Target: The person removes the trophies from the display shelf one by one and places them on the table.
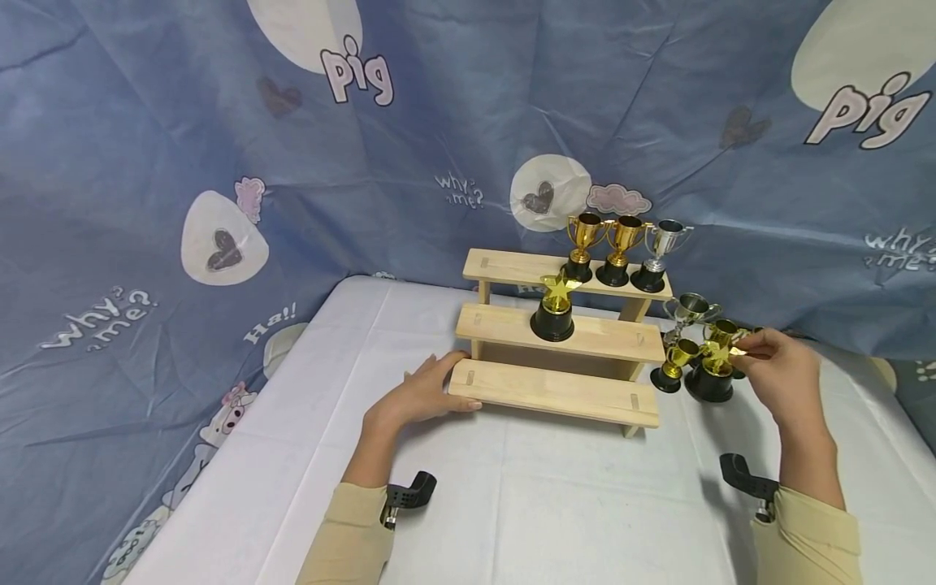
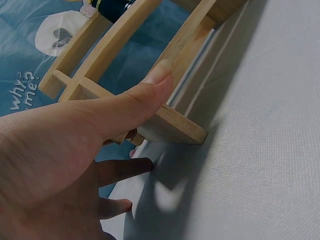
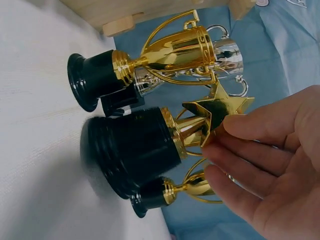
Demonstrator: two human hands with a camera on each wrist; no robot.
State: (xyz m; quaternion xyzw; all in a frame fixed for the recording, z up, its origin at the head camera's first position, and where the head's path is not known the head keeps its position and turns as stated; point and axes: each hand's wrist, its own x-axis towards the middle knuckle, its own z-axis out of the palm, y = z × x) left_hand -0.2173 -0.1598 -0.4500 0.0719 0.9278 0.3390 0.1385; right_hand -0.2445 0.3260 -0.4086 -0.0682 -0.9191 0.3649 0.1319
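Note:
At the left end of a three-tier wooden display stand (image 1: 544,388), my left hand (image 1: 418,396) grips the lowest step. Its thumb lies on the wood (image 2: 182,125), while the other fingers spread below in the left wrist view. Off the stand's right side, my right hand (image 1: 788,375) pinches the gold star of a black-based star trophy (image 3: 135,147) between thumb and fingers. Whether that base touches the table cannot be told. Close beside it stand a small gold cup trophy (image 1: 680,357) and a silver cup trophy (image 1: 690,311); more gold cups are partly hidden behind.
On the top tier, two gold cup trophies (image 1: 585,236) and a silver one (image 1: 664,244) stand in a row toward the right. Another star trophy (image 1: 553,317) is on the middle tier. A blue printed cloth (image 1: 409,162) hangs behind the white table (image 1: 570,504).

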